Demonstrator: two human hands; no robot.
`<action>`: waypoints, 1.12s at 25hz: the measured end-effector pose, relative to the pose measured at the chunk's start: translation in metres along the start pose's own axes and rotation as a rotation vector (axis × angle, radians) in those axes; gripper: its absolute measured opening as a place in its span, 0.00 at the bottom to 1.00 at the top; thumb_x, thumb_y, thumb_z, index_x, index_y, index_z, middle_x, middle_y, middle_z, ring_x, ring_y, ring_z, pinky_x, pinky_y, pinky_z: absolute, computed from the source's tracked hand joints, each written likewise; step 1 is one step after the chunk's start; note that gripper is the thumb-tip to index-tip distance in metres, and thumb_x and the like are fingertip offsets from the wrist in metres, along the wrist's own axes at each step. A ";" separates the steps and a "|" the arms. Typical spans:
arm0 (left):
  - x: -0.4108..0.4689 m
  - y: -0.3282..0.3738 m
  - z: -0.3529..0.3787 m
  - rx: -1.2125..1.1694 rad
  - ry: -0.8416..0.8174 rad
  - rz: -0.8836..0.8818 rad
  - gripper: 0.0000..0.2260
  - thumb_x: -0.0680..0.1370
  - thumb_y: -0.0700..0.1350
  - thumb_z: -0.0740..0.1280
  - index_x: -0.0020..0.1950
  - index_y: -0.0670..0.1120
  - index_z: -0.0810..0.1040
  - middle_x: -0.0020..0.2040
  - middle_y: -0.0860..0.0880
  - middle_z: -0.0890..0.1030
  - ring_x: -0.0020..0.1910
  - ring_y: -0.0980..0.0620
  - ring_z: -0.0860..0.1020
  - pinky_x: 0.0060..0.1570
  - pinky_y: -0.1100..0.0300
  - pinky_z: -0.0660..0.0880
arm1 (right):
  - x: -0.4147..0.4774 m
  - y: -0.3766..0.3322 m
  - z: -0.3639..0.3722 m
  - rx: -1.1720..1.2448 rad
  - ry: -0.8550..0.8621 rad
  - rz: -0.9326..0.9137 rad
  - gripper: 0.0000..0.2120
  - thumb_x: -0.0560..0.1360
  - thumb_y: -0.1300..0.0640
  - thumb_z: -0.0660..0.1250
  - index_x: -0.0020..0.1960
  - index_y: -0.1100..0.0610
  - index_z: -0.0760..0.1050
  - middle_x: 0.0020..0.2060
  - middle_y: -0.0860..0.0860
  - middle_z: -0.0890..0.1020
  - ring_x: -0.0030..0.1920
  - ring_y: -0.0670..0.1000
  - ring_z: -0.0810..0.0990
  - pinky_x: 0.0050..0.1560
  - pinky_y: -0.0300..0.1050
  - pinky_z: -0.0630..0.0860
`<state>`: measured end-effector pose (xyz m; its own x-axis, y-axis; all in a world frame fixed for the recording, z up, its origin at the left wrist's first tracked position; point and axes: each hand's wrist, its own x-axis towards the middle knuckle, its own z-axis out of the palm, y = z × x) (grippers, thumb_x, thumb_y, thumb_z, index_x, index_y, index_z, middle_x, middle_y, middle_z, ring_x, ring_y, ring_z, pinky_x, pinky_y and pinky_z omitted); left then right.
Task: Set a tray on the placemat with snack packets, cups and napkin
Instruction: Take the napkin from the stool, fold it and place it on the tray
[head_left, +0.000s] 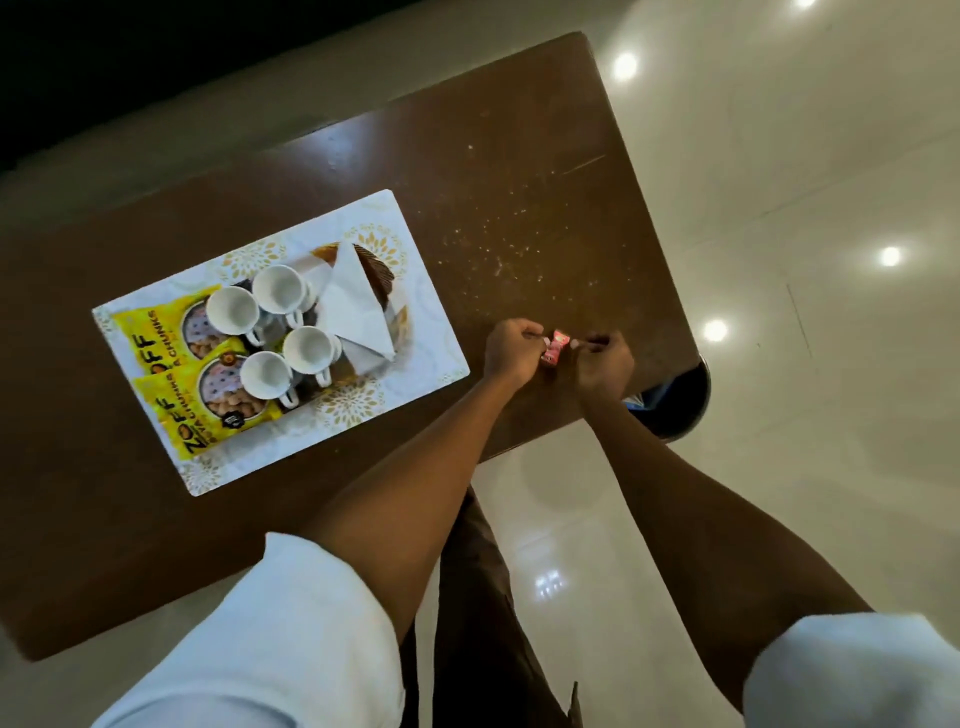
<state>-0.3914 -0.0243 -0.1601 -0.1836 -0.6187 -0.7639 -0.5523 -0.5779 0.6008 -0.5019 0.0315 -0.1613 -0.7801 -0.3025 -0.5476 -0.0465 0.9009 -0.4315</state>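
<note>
White placemat (431, 364) with gold print lies on the brown table (519, 171), bearing the tray (387, 273) of cups (280, 289), napkin (353, 301) and yellow snack packets (156, 343). Just right of it, left hand (511, 351) and right hand (602, 364) together pinch a small pink wrapper (555, 347) between them.

Glossy brown wooden desk (519, 171), speckled at its middle; glazed white ceramic cups (280, 289); shiny yellow plastic snack packets (156, 353); matt paper napkin (353, 306); polished floor (810, 182).
</note>
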 end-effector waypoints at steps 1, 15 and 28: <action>0.003 -0.003 0.009 0.013 -0.019 -0.012 0.14 0.80 0.38 0.69 0.66 0.39 0.82 0.63 0.41 0.84 0.63 0.46 0.82 0.64 0.54 0.79 | 0.005 0.008 -0.002 0.019 -0.003 0.045 0.09 0.79 0.62 0.71 0.58 0.56 0.80 0.54 0.52 0.84 0.55 0.52 0.81 0.56 0.45 0.76; 0.013 -0.019 -0.003 -0.071 0.082 -0.053 0.14 0.82 0.38 0.65 0.66 0.42 0.82 0.62 0.43 0.84 0.61 0.46 0.82 0.61 0.53 0.79 | 0.000 -0.016 0.039 -0.110 -0.171 -0.196 0.09 0.79 0.61 0.70 0.58 0.56 0.83 0.51 0.50 0.86 0.47 0.47 0.82 0.41 0.37 0.77; 0.028 -0.031 -0.115 -0.125 0.378 -0.018 0.15 0.83 0.39 0.63 0.69 0.41 0.80 0.63 0.41 0.83 0.63 0.44 0.81 0.64 0.54 0.78 | -0.055 -0.108 0.135 -0.255 -0.390 -0.514 0.14 0.77 0.63 0.68 0.60 0.56 0.85 0.52 0.53 0.88 0.54 0.54 0.86 0.53 0.46 0.80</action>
<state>-0.2858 -0.0849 -0.1728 0.1504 -0.7466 -0.6480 -0.4448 -0.6365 0.6301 -0.3698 -0.0916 -0.1810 -0.3408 -0.7576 -0.5567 -0.5326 0.6435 -0.5497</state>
